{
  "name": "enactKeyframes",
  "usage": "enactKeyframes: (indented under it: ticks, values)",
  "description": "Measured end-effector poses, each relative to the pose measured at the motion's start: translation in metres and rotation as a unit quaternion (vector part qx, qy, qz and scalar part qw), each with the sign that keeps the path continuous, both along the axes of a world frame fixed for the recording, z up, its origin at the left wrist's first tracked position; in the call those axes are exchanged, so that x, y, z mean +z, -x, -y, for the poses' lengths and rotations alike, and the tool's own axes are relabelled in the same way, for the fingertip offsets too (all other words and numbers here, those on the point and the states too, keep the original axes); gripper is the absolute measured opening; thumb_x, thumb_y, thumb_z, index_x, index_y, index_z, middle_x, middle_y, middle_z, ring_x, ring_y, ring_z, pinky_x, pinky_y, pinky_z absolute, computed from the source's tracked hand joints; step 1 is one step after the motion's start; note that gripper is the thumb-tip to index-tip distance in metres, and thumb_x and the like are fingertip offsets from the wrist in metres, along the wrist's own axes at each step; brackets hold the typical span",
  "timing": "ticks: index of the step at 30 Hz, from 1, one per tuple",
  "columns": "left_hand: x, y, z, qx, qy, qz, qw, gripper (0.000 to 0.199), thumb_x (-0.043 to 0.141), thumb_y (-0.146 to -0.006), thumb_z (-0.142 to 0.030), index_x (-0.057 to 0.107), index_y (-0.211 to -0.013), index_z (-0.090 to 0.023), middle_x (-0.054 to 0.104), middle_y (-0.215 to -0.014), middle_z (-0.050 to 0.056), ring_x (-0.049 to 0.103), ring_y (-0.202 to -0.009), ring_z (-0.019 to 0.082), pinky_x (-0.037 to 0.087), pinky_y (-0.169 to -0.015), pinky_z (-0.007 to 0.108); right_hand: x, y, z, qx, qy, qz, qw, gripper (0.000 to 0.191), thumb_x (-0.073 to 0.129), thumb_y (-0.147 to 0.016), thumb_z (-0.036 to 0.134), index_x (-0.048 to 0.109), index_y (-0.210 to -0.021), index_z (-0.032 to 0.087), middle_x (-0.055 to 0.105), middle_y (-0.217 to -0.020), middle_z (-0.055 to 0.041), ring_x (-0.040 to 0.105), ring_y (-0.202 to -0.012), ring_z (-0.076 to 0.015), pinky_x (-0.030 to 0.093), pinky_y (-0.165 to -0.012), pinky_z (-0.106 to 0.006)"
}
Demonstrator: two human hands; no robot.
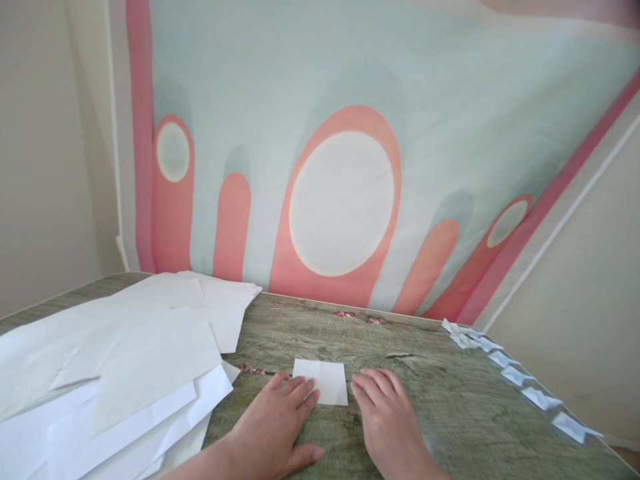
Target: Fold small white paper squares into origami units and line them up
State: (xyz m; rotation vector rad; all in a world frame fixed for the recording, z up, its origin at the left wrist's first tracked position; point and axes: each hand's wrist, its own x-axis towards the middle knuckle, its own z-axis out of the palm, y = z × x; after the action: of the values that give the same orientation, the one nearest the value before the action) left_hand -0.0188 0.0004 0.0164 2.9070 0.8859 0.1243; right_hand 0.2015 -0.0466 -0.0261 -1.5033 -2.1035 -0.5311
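Observation:
A small white square of paper (327, 383) lies flat on the wooden table, with a faint crease near its upper part. My left hand (275, 420) rests on its left edge, palm down, fingers stretched out and thumb apart. Just right of the paper, my right hand (387, 417) lies palm down on the table with its fingers extended side by side. A narrow gap shows between its fingertips and the paper. Neither hand grips anything.
Loose white sheets (160, 373) overlap in a large pile on the left. Several small folded paper pieces (543, 399) line the table's right edge. A printed cloth (425, 147) with coral shapes hangs behind the wood-grain table (300, 327).

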Motion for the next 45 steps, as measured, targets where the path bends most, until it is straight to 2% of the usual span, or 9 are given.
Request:
enactKeyframes:
  ticks: [3, 7, 17, 24, 29, 35, 38, 45]
  values:
    - [-0.001, 0.0, -0.001, -0.001, -0.002, 0.001, 1.0, 0.064, 0.035, -0.086, -0.062, 0.045, -0.131, -0.017, 0.047, -0.135, 0.014, 0.042, -0.123, 0.03, 0.025, -0.104, 0.049, -0.005, 0.008, 0.0, 0.065, 0.034, 0.003, 0.997, 0.026, 0.049, -0.087, 0.013, 0.061, -0.109, 0.021, 0.065, -0.106, -0.0046, 0.049, -0.105, -0.0202, 0.031, -0.095, -0.036]
    - [0.001, 0.0, 0.0, -0.004, 0.0, 0.003, 1.0, 0.063, 0.037, -0.086, -0.062, 0.045, -0.131, -0.019, 0.047, -0.135, 0.013, 0.042, -0.123, 0.031, 0.026, -0.103, 0.05, -0.014, 0.017, -0.002, 0.112, 0.068, -0.02, 0.991, 0.024, 0.052, -0.089, 0.022, 0.059, -0.111, 0.02, 0.064, -0.105, -0.005, 0.049, -0.105, -0.0209, 0.032, -0.095, -0.035]
    - [0.019, -0.004, 0.005, 0.003, 0.016, -0.038, 0.999, 0.058, 0.054, -0.082, -0.052, 0.044, -0.132, -0.023, 0.045, -0.136, 0.015, 0.042, -0.124, 0.034, 0.028, -0.102, 0.055, -0.017, 0.019, -0.002, 0.12, 0.096, -0.071, 0.986, 0.021, 0.054, -0.089, 0.022, 0.06, -0.108, 0.021, 0.063, -0.104, -0.0033, 0.051, -0.099, -0.0192, 0.034, -0.092, -0.035]
    - [0.01, -0.001, 0.003, 0.032, -0.009, -0.039, 0.999, 0.048, 0.045, -0.087, -0.052, 0.053, -0.125, -0.023, 0.048, -0.135, 0.013, 0.04, -0.126, 0.031, 0.027, -0.104, 0.053, -0.018, 0.019, -0.003, 0.124, 0.099, -0.087, 0.983, 0.018, 0.052, -0.09, 0.022, 0.061, -0.105, 0.022, 0.063, -0.102, -0.0038, 0.051, -0.098, -0.0197, 0.034, -0.091, -0.036]
    - [0.004, 0.002, 0.002, 0.062, -0.056, -0.043, 0.996, 0.044, 0.048, -0.087, -0.049, 0.06, -0.117, -0.02, 0.053, -0.13, 0.014, 0.041, -0.125, 0.029, 0.026, -0.105, 0.051, -0.017, 0.019, -0.004, 0.116, 0.097, -0.066, 0.986, 0.017, 0.054, -0.089, 0.021, 0.061, -0.104, 0.022, 0.063, -0.101, -0.0032, 0.052, -0.097, -0.0183, 0.034, -0.09, -0.035]
    - [0.01, -0.001, 0.005, 0.092, -0.056, -0.09, 0.99, 0.042, 0.054, -0.086, -0.042, 0.062, -0.115, -0.011, 0.055, -0.126, 0.019, 0.043, -0.124, 0.03, 0.031, -0.103, 0.048, -0.015, 0.02, -0.004, 0.11, 0.085, -0.056, 0.989, 0.015, 0.055, -0.089, 0.021, 0.061, -0.103, 0.022, 0.063, -0.099, -0.0019, 0.052, -0.095, -0.0168, 0.035, -0.089, -0.035]
    - [0.013, -0.003, 0.006, 0.095, -0.053, -0.105, 0.988, 0.041, 0.055, -0.086, -0.039, 0.062, -0.115, -0.011, 0.055, -0.126, 0.019, 0.045, -0.122, 0.031, 0.032, -0.102, 0.047, -0.013, 0.021, -0.003, 0.108, 0.077, -0.043, 0.99, 0.015, 0.054, -0.089, 0.02, 0.062, -0.101, 0.022, 0.063, -0.098, -0.0023, 0.053, -0.094, -0.0166, 0.036, -0.088, -0.034]
    - [0.008, -0.002, 0.007, 0.09, -0.051, -0.103, 0.989, 0.047, 0.055, -0.086, -0.038, 0.058, -0.119, -0.006, 0.052, -0.127, 0.023, 0.045, -0.122, 0.032, 0.034, -0.102, 0.047, -0.012, 0.015, -0.003, 0.122, 0.095, -0.077, 0.985, 0.015, 0.055, -0.088, 0.019, 0.063, -0.1, 0.022, 0.064, -0.099, -0.0021, 0.053, -0.094, -0.0172, 0.034, -0.09, -0.036]
